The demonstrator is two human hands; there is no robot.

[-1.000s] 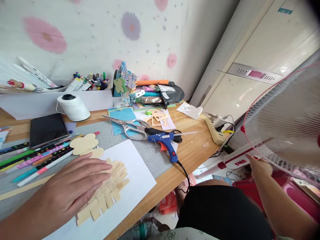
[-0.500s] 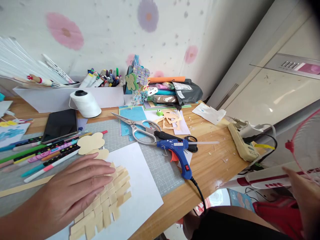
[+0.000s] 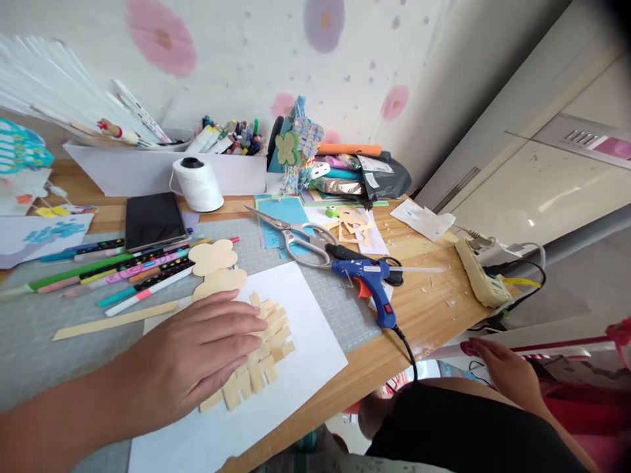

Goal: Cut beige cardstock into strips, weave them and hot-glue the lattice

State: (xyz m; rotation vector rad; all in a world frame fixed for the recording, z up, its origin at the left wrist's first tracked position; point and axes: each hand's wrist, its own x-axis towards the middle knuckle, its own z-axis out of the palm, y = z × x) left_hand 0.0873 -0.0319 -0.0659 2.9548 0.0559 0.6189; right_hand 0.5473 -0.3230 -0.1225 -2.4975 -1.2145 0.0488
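My left hand (image 3: 217, 348) lies flat with its fingers stretched over a woven mat of cream paper strips (image 3: 279, 335), covering part of it. Under the mat is a white sheet of paper (image 3: 310, 368). Just beyond my fingertips are two cream cloud-shaped cutouts (image 3: 213, 257), and a long loose paper strip (image 3: 113, 320) lies to their left. Off the table's right side, my right hand (image 3: 510, 378) is low beside my leg, fingers extended and apparently holding nothing. Its nearest neighbour is a red-and-white object, only partly visible.
A blue glue gun (image 3: 369, 272) rests by silver scissors (image 3: 296, 236), its cord dropping over the table edge. Several pens (image 3: 142, 263), a phone (image 3: 154, 221) and a thread spool (image 3: 198, 185) sit at left. A power strip (image 3: 480, 276) is at right.
The view has shifted left, so the table things appear further right. My right hand has come inward from the far right, away from the clear red-rimmed item. My left hand stays on the woven mat.
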